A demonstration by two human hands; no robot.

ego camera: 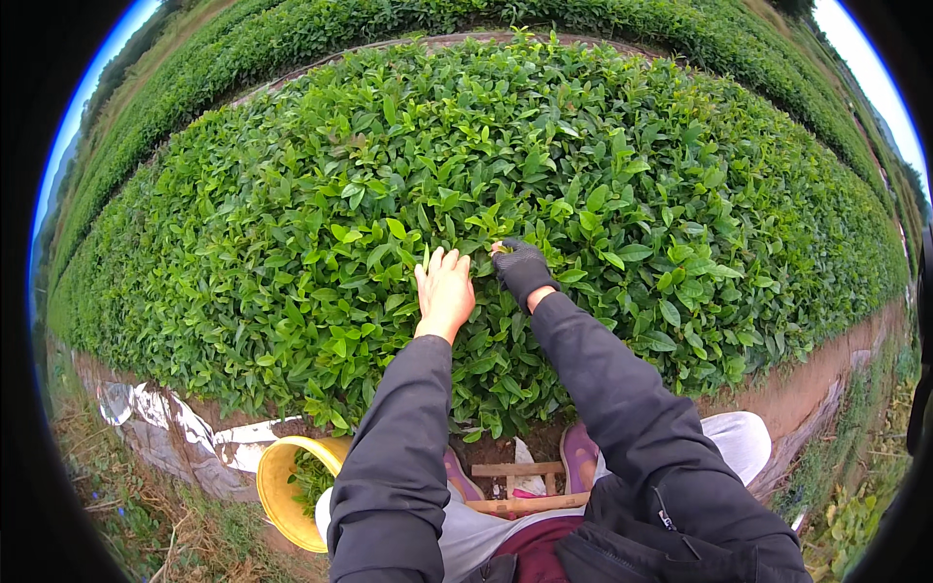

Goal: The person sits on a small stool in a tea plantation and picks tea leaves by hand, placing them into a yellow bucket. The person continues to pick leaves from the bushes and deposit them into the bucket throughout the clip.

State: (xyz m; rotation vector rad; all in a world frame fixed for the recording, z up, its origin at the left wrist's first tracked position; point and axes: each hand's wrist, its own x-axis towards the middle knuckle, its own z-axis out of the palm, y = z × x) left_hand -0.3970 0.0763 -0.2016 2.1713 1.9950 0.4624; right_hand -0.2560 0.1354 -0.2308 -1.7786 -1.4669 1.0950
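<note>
A dense, flat-topped row of tea bushes (466, 167) spreads before me, with lighter young leaves among darker ones. My left hand (446, 291), bare and palm down, rests among the leaves near the row's front middle. Beside its thumb stands a narrow pale leaf; the palm side is hidden, so a hold there cannot be made out. Just to the right, my right hand (522, 270) wears a black glove with bare fingertips. Its fingers are curled, thumb and forefinger pinched at a small tea shoot (504, 248).
A yellow bucket (271, 487) containing picked leaves (312, 477) leans by my left leg. A low wooden stool or frame (528, 504) sits between my purple shoes (579, 455). Silvery plastic sheeting (164, 419) edges the soil. Another bush row (350, 33) runs behind.
</note>
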